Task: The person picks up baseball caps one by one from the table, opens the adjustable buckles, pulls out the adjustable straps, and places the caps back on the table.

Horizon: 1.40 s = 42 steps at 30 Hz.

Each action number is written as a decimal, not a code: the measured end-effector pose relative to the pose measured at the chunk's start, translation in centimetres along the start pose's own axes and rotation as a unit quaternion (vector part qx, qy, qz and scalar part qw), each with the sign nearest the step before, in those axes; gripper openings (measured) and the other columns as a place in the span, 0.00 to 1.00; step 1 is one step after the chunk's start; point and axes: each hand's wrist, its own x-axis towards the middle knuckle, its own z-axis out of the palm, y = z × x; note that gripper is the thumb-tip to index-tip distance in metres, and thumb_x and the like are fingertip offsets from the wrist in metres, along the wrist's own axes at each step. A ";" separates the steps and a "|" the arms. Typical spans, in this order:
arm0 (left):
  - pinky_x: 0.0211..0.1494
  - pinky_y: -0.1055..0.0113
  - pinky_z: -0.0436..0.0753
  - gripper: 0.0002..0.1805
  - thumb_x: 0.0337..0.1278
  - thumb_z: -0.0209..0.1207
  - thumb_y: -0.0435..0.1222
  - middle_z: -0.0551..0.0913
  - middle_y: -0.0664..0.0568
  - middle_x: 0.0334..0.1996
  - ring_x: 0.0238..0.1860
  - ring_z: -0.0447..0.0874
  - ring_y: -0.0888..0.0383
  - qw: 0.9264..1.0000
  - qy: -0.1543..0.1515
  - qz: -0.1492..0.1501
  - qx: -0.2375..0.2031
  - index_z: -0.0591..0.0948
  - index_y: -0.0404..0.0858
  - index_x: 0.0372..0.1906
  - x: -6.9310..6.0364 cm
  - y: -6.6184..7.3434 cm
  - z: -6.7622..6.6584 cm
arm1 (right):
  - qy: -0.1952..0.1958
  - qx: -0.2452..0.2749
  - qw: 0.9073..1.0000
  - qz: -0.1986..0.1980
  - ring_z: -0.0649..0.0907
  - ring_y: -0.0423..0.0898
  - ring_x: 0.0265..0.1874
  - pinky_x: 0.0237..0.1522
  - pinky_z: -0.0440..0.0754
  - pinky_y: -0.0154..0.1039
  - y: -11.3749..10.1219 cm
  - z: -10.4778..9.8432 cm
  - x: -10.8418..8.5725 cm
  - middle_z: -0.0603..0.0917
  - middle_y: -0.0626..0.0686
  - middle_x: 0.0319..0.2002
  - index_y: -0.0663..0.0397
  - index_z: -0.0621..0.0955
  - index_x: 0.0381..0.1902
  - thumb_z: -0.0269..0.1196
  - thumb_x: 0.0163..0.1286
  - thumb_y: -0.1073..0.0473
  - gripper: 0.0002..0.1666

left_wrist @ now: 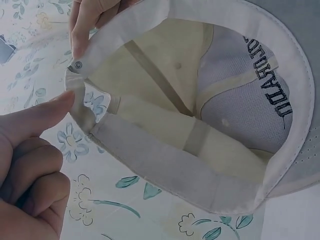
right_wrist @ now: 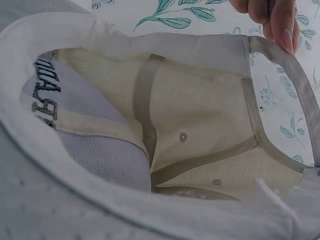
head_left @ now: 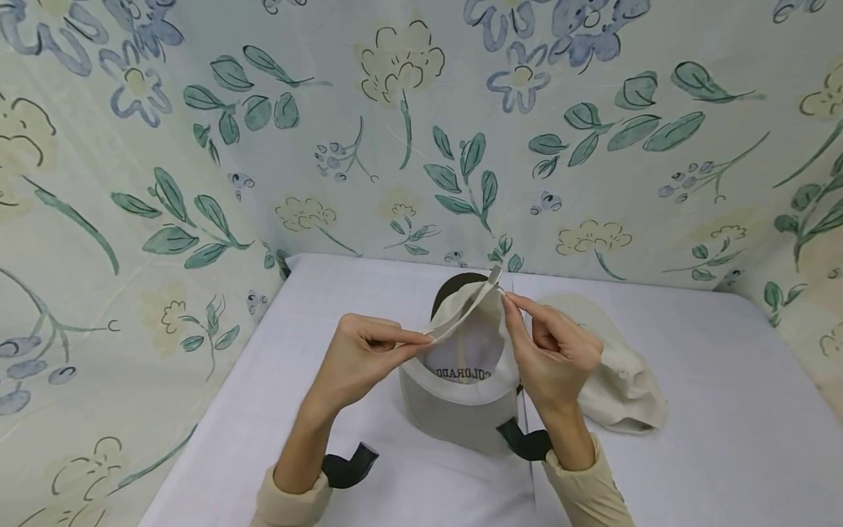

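A pale baseball cap (head_left: 461, 421) is held up off its inside, opening toward me, with COLORADO lettering showing reversed through the front panel. Its back strap (head_left: 464, 316) carries a metal buckle (head_left: 495, 275). My left hand (head_left: 342, 359) pinches the strap between thumb and forefinger at the left end. At the other end, my right hand (head_left: 556, 348) pinches the cap's edge just below the buckle. In the left wrist view the left thumb (left_wrist: 62, 104) lies on the strap, near the gap above it. The right wrist view shows the sweatband (right_wrist: 190, 52) and inner seams.
A second beige cap (head_left: 622, 373) lies to the right, partly behind my right hand. Something dark and rounded (head_left: 448, 289) shows behind the held cap. A white cloth (head_left: 718, 410) covers the table, and a flowered curtain (head_left: 421, 132) hangs behind it.
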 end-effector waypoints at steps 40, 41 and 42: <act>0.22 0.74 0.63 0.06 0.52 0.72 0.22 0.90 0.48 0.25 0.19 0.61 0.69 0.995 -0.101 0.016 -0.002 0.92 0.32 0.36 -0.3 0.0 -1.2 | -0.012 0.013 1.000 0.011 0.53 0.35 0.16 0.23 0.50 0.25 0.0 0.0 -0.3 0.53 0.47 0.11 0.74 0.88 0.26 0.76 0.56 0.72 0.07; 0.22 0.73 0.64 0.07 0.52 0.72 0.21 0.91 0.47 0.26 0.19 0.63 0.69 0.995 -0.101 0.016 -0.004 0.92 0.31 0.36 -0.3 0.0 -1.2 | -0.012 0.015 1.000 0.009 0.53 0.36 0.16 0.23 0.50 0.25 0.0 0.0 -0.3 0.53 0.47 0.11 0.74 0.88 0.26 0.76 0.57 0.71 0.07; 0.22 0.73 0.64 0.06 0.52 0.72 0.22 0.91 0.46 0.27 0.19 0.63 0.69 0.995 -0.099 0.016 -0.008 0.92 0.31 0.36 -0.3 0.1 -1.2 | -0.015 0.018 1.000 0.005 0.53 0.36 0.16 0.24 0.50 0.25 -0.1 0.0 -0.3 0.53 0.47 0.12 0.73 0.89 0.26 0.76 0.56 0.72 0.06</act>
